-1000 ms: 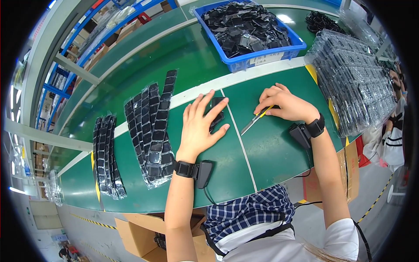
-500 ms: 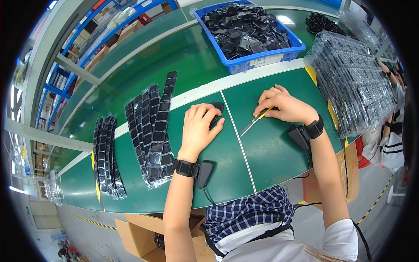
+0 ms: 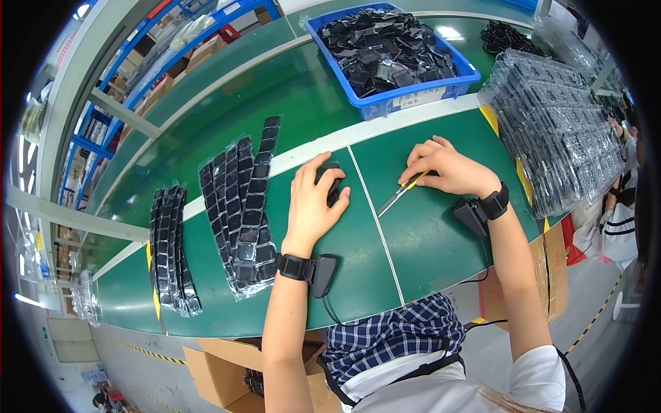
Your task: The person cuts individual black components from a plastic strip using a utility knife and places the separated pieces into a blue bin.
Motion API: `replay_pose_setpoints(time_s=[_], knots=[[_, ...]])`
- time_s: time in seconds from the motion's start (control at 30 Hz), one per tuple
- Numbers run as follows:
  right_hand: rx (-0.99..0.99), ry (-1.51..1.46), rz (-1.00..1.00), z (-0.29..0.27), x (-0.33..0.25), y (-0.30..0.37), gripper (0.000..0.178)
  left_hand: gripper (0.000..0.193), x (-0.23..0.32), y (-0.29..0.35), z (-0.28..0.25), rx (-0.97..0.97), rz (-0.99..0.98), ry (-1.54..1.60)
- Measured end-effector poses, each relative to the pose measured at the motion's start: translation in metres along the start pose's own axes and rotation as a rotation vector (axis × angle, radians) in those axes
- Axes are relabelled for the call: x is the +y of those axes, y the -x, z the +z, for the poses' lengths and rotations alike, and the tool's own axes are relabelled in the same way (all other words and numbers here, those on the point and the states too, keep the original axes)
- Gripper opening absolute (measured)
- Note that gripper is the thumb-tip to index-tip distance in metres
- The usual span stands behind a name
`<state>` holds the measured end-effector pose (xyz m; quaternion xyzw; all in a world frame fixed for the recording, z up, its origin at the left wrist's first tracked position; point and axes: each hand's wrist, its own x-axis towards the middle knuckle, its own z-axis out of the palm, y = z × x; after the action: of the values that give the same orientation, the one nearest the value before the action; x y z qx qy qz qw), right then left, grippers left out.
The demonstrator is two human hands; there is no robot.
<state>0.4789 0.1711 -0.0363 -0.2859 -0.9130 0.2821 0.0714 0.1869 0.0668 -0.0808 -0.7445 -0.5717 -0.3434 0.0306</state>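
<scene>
My left hand (image 3: pixel 311 203) rests near the middle of the green table (image 3: pixel 358 265), its thumb and fingers curled round a small flat black piece (image 3: pixel 334 184) that they partly cover. To the right of the white line, my right hand (image 3: pixel 446 167) grips a yellow-handled utility knife (image 3: pixel 416 180); its thin blade slants down-left toward that line. Left of my left hand lie strips of black square pieces in clear film (image 3: pixel 234 206). Farther left is a second bundle of such strips (image 3: pixel 167 248).
Beyond the white ledge stands a blue bin (image 3: pixel 430 92) heaped with black pieces. A tall stack of clear plastic trays (image 3: pixel 558 131) fills the right end, with black cables (image 3: pixel 509 38) behind it. Cardboard boxes (image 3: pixel 213 372) stand below the table edge.
The fingers of my left hand have shifted on the black piece, which now sits farther left, between thumb and fingers. My right hand with the knife has hardly moved.
</scene>
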Motion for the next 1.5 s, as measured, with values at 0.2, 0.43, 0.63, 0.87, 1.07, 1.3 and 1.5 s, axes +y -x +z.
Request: replay_pose_setpoints(time_s=[0.2, 0.43, 0.63, 0.87, 1.07, 1.3, 1.5], knots=[[-0.02, 0.009, 0.016, -0.002, 0.0, 0.0, 0.025, 0.024, 0.005, -0.002, -0.003, -0.073, -0.044, 0.005], [-0.017, 0.006, 0.006, -0.002, -0.001, -0.001, 0.026, 0.016, 0.001, 0.001, 0.0, 0.02, -0.038, -0.119], [0.004, -0.001, 0.0, 0.0, 0.002, 0.0, 0.031, 0.012, -0.003, 0.0, -0.002, 0.284, -0.309, 0.185], [0.006, 0.0, -0.01, 0.001, -0.001, -0.001, 0.029, 0.009, -0.027, 0.004, -0.009, 0.563, -0.668, 0.62], [-0.002, 0.001, -0.008, 0.002, 0.005, -0.001, 0.025, 0.014, -0.037, 0.001, -0.004, 0.716, -0.798, 1.189], [0.025, -0.011, -0.036, 0.003, 0.009, 0.001, 0.027, 0.017, -0.051, -0.054, -0.003, 0.835, -0.971, 2.263], [0.034, 0.01, -0.051, 0.005, 0.013, 0.0, 0.027, 0.025, -0.053, -0.162, 0.039, 0.694, -0.902, 2.328]])
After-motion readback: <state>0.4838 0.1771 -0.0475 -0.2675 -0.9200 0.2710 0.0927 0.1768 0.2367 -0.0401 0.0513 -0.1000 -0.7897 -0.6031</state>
